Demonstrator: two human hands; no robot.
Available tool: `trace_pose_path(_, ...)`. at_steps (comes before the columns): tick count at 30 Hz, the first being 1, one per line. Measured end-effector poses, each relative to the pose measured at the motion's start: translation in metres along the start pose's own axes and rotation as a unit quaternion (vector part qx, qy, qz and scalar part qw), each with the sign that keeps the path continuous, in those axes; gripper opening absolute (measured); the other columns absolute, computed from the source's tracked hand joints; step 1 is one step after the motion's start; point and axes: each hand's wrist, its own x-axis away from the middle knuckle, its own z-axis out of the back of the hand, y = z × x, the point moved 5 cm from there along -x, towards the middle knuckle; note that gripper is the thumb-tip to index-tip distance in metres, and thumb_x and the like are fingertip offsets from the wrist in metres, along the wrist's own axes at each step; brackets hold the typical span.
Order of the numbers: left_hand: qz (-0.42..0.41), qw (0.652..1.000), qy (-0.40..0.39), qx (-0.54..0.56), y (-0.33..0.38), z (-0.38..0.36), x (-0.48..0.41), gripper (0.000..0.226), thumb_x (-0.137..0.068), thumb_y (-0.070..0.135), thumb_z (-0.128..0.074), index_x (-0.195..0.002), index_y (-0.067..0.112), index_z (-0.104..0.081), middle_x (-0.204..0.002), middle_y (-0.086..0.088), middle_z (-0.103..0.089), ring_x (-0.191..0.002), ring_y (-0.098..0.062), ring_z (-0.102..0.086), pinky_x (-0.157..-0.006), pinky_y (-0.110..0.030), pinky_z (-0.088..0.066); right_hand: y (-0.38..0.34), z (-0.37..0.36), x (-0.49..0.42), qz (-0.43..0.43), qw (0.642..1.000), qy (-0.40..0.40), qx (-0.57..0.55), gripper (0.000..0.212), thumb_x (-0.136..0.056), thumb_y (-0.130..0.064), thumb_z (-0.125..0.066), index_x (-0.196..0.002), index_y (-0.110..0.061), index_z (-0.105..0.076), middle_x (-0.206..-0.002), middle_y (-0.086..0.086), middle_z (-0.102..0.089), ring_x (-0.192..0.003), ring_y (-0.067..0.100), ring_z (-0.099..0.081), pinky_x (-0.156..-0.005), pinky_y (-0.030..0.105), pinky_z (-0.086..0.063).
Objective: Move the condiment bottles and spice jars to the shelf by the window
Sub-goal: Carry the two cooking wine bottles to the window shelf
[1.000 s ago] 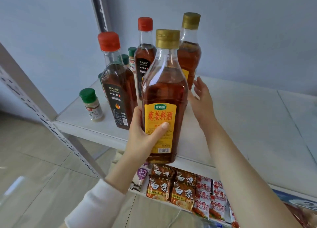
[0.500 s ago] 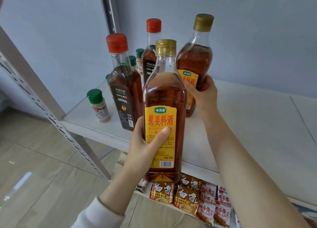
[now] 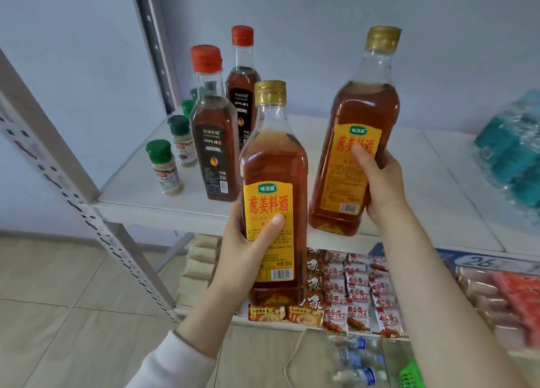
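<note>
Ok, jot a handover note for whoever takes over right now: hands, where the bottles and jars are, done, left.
Hands: left hand grips one gold-capped cooking wine bottle; right hand grips the other gold-capped bottle.
On the white shelf: two red-capped dark-label bottles and green-capped spice jars.
Done: both wine bottles picked up.
Left: carry them to the window shelf, not in view, then fetch the rest.

Two green-capped jars (image 3: 188, 107) show only their caps behind the red-capped bottle (image 3: 214, 142). The left hand (image 3: 248, 250) hides its fingers behind the near bottle (image 3: 273, 168), the right hand (image 3: 380, 183) behind the far bottle (image 3: 362, 110). The teal pack (image 3: 514, 145) is blurred and cut by the right edge; the water bottles (image 3: 356, 358) are blurred.
</note>
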Motion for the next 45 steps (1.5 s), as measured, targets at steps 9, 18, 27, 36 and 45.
trace_pose_path(9, 0.040, 0.999, -0.005, -0.001, -0.016, 0.043, 0.077, 0.059, -0.055, 0.057, -0.071, -0.105, 0.030, -0.055, -0.098, 0.004, -0.072, -0.088, -0.017, -0.070, -0.072, -0.034, -0.057, 0.032, -0.006, 0.131, -0.139, 0.985, -0.098, -0.016, 0.071, -0.042, -0.071, -0.075, -0.096, -0.025, -0.065, -0.085, -0.003, -0.075, -0.082, 0.017, -0.072, -0.069, 0.038, -0.058)
trace_pose_path(18, 0.132, 0.986, 0.096, 0.019, -0.053, 0.120, 0.178, 0.061, -0.052, 0.055, -0.070, -0.105, 0.028, -0.054, -0.091, 0.004, -0.074, -0.081, -0.018, -0.072, -0.061, -0.026, -0.057, 0.103, -0.072, 0.240, -0.249, 0.940, -0.225, -0.062, 0.069, -0.031, -0.074, -0.079, -0.081, -0.027, -0.073, -0.085, 0.003, -0.075, -0.081, 0.024, -0.072, -0.061, 0.032, -0.057)
trace_pose_path(27, 0.149, 0.965, 0.212, 0.035, -0.047, 0.252, 0.259, 0.064, -0.055, 0.056, -0.072, -0.107, 0.025, -0.053, -0.093, 0.002, -0.074, -0.081, -0.021, -0.072, -0.063, -0.030, -0.058, 0.137, -0.207, 0.316, -0.349, 0.882, -0.309, -0.066, 0.105, -0.036, -0.061, -0.086, -0.121, -0.006, -0.056, -0.107, 0.020, -0.066, -0.099, 0.041, -0.063, -0.087, 0.056, -0.050)
trace_pose_path(36, 0.149, 0.923, 0.352, 0.050, -0.024, 0.448, 0.357, 0.066, -0.053, 0.063, -0.075, -0.105, 0.032, -0.052, -0.094, 0.007, -0.073, -0.081, -0.017, -0.072, -0.065, -0.032, -0.058, 0.163, -0.422, 0.423, -0.392, 0.810, -0.434, -0.051, 0.074, -0.042, -0.057, -0.087, -0.101, -0.017, -0.069, -0.100, 0.015, -0.071, -0.090, 0.035, -0.069, -0.078, 0.049, -0.054)
trace_pose_path(45, 0.144, 0.865, 0.470, 0.101, -0.008, 0.598, 0.403, 0.075, -0.049, 0.062, -0.077, -0.109, 0.027, -0.052, -0.097, 0.000, -0.073, -0.081, -0.020, -0.072, -0.070, -0.038, -0.058, 0.170, -0.595, 0.489, -0.385, 0.751, -0.535, 0.028, 0.069, -0.046, -0.060, -0.082, -0.100, -0.021, -0.068, -0.101, 0.012, -0.072, -0.091, 0.033, -0.069, -0.071, 0.042, -0.058)
